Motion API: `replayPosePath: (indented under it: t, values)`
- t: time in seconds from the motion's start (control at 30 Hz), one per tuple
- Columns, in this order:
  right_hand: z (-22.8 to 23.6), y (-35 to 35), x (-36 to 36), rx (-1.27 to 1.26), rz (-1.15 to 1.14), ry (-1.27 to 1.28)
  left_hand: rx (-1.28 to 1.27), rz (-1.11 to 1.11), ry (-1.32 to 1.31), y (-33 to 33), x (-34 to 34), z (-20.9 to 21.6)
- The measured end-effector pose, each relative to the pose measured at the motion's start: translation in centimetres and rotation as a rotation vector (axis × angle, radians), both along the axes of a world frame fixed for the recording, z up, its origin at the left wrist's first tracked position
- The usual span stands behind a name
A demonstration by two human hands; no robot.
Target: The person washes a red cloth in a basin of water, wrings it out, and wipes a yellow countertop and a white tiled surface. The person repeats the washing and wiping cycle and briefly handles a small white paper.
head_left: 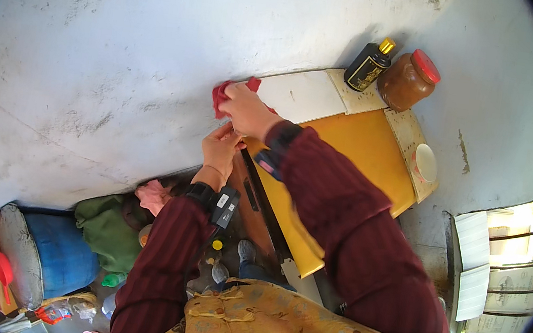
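My right hand (247, 110) is closed around a crumpled red cloth (219, 98) at the table's left end, close against the wall. Just below it, my left hand (218, 151) reaches up to the same corner. Its fingers are bent and pressed together, and what they hold, if anything, is hidden. A yellow sheet (356, 148) covers much of the tabletop, with a pale white board (306, 96) along its wall side. Beneath the sheet's left edge, the table's brown front (253, 208) shows beside my left wrist.
At the far end stand a black bottle (368, 67) with a gold cap and a brown jar (407, 82) with a red lid. A white cup (424, 162) sits by the right edge. Lower left are a blue barrel (60, 250), green fabric (111, 230) and a red scoop (2, 268).
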State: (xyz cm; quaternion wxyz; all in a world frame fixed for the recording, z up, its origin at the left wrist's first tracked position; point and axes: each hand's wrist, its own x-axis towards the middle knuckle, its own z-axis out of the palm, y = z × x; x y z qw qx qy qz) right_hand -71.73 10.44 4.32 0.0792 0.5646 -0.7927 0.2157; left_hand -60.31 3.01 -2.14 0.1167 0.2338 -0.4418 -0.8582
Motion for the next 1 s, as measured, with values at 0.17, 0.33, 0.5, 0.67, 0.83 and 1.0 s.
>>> replayPosePath:
  t: [0.17,0.33,0.5,0.67,0.83,1.0]
  values:
    - [0.6,5.4,-0.7,-0.014,-0.029,-0.056,-0.001,0.011,-0.056,0.4,0.2,0.3]
    - [-0.6,5.6,-0.1,-0.085,-0.028,0.015,0.080,0.042,-0.050,0.7,0.4,0.5]
    - [-0.3,7.6,2.1,-0.078,-0.208,-0.014,0.160,-0.001,-0.032,0.2,0.7,0.6]
    - [1.4,8.6,3.4,-0.008,0.102,-0.026,0.137,-0.013,-0.041,-0.1,0.6,1.1]
    - [0.3,7.9,4.3,0.020,-0.283,0.051,0.087,-0.019,-0.065,-0.1,0.6,1.1]
    - [0.6,12.4,3.0,-0.001,-0.234,0.083,0.068,-0.062,-0.052,-0.4,0.6,1.2]
